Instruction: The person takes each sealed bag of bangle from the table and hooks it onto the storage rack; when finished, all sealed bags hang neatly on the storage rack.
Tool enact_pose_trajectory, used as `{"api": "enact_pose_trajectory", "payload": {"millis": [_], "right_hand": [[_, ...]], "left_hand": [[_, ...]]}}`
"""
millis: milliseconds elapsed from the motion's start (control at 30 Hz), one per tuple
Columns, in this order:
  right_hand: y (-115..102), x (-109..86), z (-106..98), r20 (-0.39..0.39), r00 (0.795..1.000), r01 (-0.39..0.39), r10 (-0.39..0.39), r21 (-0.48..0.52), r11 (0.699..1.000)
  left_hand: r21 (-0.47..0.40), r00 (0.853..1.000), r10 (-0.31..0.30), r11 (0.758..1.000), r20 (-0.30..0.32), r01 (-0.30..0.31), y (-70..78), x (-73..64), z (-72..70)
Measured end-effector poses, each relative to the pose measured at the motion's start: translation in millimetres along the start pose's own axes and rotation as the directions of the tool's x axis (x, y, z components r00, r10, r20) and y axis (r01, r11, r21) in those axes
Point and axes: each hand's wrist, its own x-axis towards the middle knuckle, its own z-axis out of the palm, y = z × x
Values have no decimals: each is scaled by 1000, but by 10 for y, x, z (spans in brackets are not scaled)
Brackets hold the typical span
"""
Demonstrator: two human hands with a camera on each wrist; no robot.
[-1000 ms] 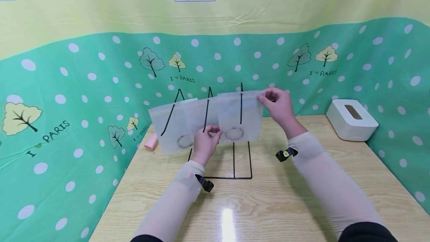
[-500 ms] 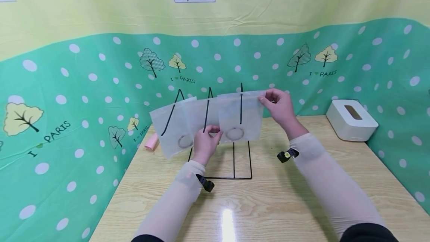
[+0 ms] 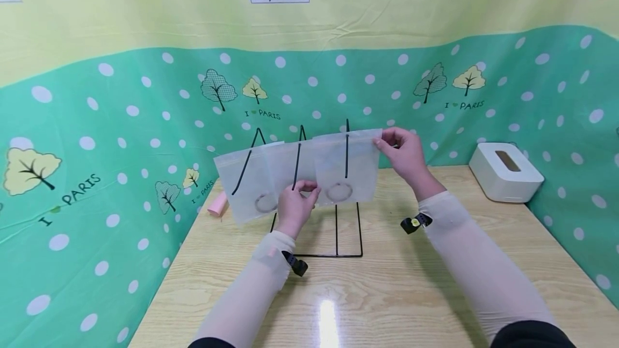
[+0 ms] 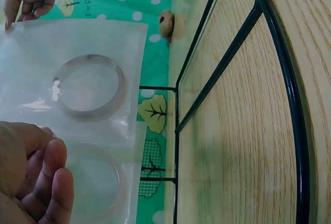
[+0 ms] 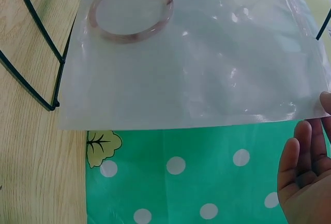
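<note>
Several translucent plastic bags hang side by side at a black wire rack (image 3: 360,230) in the head view. My right hand (image 3: 405,154) pinches the upper right corner of the rightmost bag (image 3: 364,162) between thumb and fingers. At that bag's lower left edge, my left hand (image 3: 296,209) pinches the plastic with thumb and index finger. A pale bangle (image 5: 129,38) with brownish patches lies inside this bag. The leftmost bag (image 3: 242,171) tilts and has another ring shape (image 3: 257,204) in it. My left hand hides the lower part of the middle bag (image 3: 309,157).
Black prongs (image 3: 346,160) of the rack cross in front of the bags. A white tissue box (image 3: 488,171) stands at the table's back right. Behind the bags on the left lies a pink roll-shaped thing (image 3: 218,204). Green dotted cloth (image 3: 145,176) lines the back and sides.
My right hand has shifted very slightly to the right with the bag's corner. The leftmost bag sways a little; my left hand stays almost where it was.
</note>
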Motion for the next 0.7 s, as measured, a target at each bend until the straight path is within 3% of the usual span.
{"api": "enact_pose_trajectory", "payload": {"millis": [700], "right_hand": [[18,-46,-68,19,999,-39,40,-22,999]], "left_hand": [[22,999,36,999,-15,-36,-19,-34,-19]]}}
